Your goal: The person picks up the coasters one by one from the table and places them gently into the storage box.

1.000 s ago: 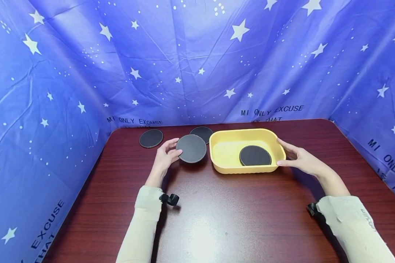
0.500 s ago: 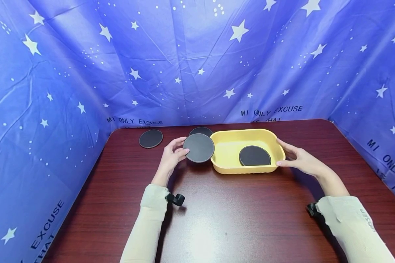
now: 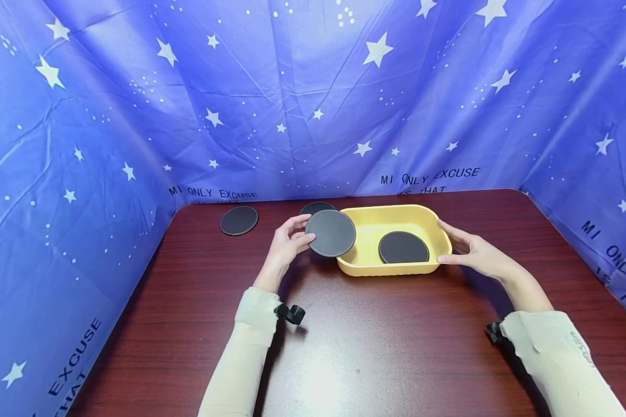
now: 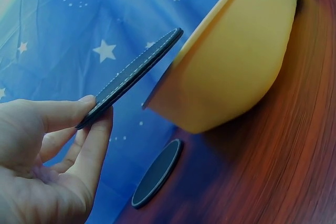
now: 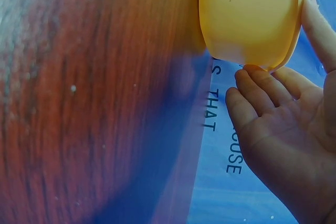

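Observation:
Between thumb and fingers, my left hand (image 3: 287, 246) pinches the left edge of a round black coaster (image 3: 331, 233) with a stitched rim. The coaster is raised and tilted, overlapping the left end of a yellow plastic basin (image 3: 391, 269) in the head view. Seen from the left wrist, the held coaster (image 4: 134, 77) is beside the basin's rim (image 4: 210, 11). At the basin's right end, my right hand (image 3: 477, 253) grips it, thumb at the near corner and fingers towards the back. Another black coaster (image 3: 404, 248) lies inside the basin.
One coaster (image 3: 239, 220) lies flat at the back left of the dark red wooden table (image 3: 386, 341). Another coaster (image 3: 315, 207) is partly hidden behind the held one. A blue starry curtain (image 3: 292, 104) hangs behind the table and along both sides.
My left hand has carried the coaster to the right, from beside the basin to over its left rim. The right hand and basin have hardly moved.

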A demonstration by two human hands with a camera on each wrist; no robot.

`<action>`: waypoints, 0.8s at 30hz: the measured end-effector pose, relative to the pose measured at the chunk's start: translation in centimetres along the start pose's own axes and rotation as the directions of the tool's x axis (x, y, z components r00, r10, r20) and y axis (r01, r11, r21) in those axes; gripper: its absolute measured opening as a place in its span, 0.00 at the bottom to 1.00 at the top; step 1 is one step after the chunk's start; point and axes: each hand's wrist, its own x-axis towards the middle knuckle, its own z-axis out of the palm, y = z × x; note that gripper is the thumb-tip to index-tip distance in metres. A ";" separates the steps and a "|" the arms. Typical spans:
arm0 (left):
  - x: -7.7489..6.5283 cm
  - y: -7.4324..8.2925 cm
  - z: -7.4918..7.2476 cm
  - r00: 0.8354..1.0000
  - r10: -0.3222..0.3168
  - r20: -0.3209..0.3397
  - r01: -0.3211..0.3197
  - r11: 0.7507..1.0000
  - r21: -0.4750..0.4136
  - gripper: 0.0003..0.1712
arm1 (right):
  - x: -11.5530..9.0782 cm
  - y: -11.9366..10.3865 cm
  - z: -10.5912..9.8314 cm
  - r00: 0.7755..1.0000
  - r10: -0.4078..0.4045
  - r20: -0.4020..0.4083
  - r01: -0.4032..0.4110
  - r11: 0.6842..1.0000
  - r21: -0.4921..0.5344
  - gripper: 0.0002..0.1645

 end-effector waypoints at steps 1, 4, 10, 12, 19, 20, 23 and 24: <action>0.0 0.0 0.2 1.000 0.003 0.003 -0.003 1.000 0.004 0.31 | 0.0 0.0 0.0 1.000 -0.001 0.000 0.001 1.000 0.003 0.53; 0.2 0.0 0.8 1.000 0.004 0.013 -0.004 1.000 0.010 0.30 | 0.0 -0.1 0.0 1.000 -0.008 0.000 0.008 1.000 0.009 0.53; 0.6 -0.1 2.0 0.999 -0.004 0.040 0.003 1.000 0.024 0.29 | -0.1 -0.2 0.0 1.000 -0.013 -0.008 0.013 1.000 0.011 0.52; 0.7 -0.2 2.4 0.999 -0.002 0.048 0.001 1.000 0.026 0.29 | -0.1 -0.2 0.0 1.000 -0.011 -0.007 0.011 1.000 0.011 0.52; 0.9 -0.1 3.7 0.998 -0.002 0.069 -0.004 0.996 0.090 0.28 | -0.1 -0.4 0.0 1.000 -0.005 -0.005 0.005 1.000 0.010 0.52; 1.0 -0.1 3.9 0.997 -0.002 0.075 -0.005 0.995 0.095 0.28 | -0.1 -0.4 0.0 1.000 -0.004 -0.005 0.004 1.000 0.009 0.52; 1.0 -0.1 4.5 0.996 -0.001 0.094 -0.008 0.995 0.100 0.27 | -0.1 -0.4 0.0 1.000 -0.001 -0.003 0.001 1.000 0.009 0.52; 1.0 -0.1 4.7 0.995 0.000 0.100 -0.010 0.995 0.101 0.27 | -0.1 -0.4 0.0 1.000 0.000 -0.003 0.000 1.000 0.008 0.53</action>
